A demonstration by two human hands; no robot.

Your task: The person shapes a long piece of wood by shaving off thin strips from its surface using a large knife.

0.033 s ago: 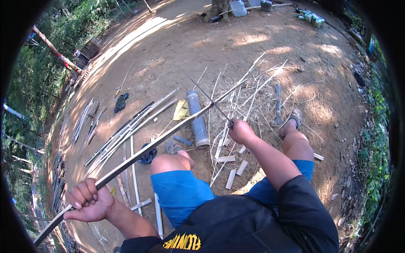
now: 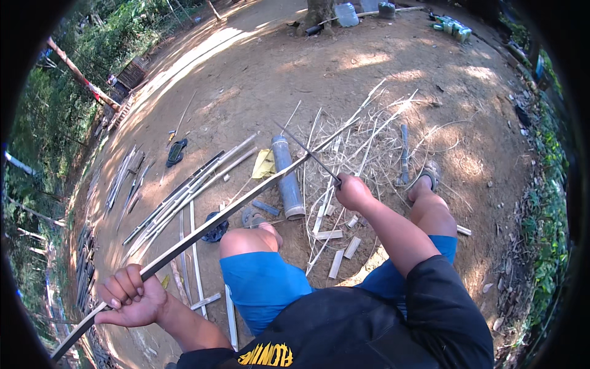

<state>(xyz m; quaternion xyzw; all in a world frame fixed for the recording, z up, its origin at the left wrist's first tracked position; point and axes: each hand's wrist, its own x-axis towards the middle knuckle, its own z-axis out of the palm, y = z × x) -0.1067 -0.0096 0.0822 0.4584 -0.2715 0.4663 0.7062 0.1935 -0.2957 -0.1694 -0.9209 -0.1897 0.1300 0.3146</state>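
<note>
Left hand holds long pale-edged bamboo strip; right hand, thin dark blade.
Strip looks light, bendy; I'd grip left of the round grey tube.

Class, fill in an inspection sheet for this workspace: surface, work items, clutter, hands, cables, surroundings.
Surface: brown earth ground, patched with sunlight.
Work items: long strip, held slantwise; thin dark blade crossing it. Whether it cuts in: cannot tell.
Clutter: curly pale shavings, short cut pieces, poles, grey cylinder.
Hands: left hand closed around the strip; right hand closed on the blade's near end.
Cables: nothing seen.
Surroundings: tree trunk, clear container, greenery.
</note>
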